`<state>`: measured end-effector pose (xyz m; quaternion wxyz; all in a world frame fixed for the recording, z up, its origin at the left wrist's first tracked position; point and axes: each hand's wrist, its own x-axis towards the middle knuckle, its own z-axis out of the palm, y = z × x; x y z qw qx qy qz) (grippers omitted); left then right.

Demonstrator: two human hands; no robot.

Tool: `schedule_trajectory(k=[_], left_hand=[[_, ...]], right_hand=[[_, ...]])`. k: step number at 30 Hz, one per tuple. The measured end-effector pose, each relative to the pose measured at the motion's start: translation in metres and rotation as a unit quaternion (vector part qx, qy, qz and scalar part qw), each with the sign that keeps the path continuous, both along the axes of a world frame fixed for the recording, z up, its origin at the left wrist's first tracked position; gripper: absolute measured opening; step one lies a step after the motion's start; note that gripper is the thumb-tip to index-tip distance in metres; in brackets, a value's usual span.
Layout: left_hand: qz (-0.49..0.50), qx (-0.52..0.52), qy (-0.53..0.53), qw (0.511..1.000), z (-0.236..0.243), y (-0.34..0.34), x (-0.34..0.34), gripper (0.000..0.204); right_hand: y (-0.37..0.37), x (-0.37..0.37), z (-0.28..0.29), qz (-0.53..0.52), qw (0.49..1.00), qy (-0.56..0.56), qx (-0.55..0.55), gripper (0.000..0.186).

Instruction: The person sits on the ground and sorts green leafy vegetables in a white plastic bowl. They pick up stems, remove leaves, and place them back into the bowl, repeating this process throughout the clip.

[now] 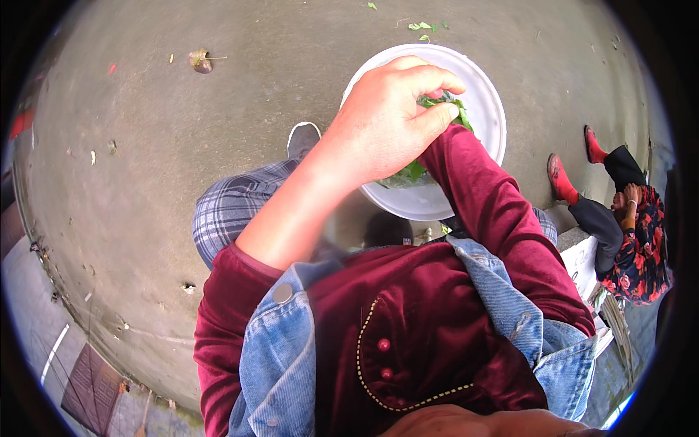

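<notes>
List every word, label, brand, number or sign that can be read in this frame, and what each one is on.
None can be read.
White panel at the right, near the seated person: faint dark marks, too blurred to make out.
Brown panel at the lower left: blurred; cannot tell whether it bears lettering.
White basin: no lettering visible.

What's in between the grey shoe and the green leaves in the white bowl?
In the head view, the left hand comes between the grey shoe and the green leaves, partly covering the white bowl.
</notes>
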<state>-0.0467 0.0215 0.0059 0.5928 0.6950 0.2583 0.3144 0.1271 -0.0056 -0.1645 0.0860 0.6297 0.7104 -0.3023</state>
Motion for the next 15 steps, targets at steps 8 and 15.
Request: schedule_trajectory(k=[8,15], left_hand=[[-0.004,0.025,0.016,1.0,-0.001,0.002,0.005,0.023],[-0.007,0.048,0.013,0.999,0.005,0.0,-0.002,0.023]], right_hand=[[-0.047,-0.03,-0.009,0.11,0.986,0.042,-0.118,0.047],[-0.093,0.006,0.033,0.114,0.976,0.134,-0.125,0.042]])
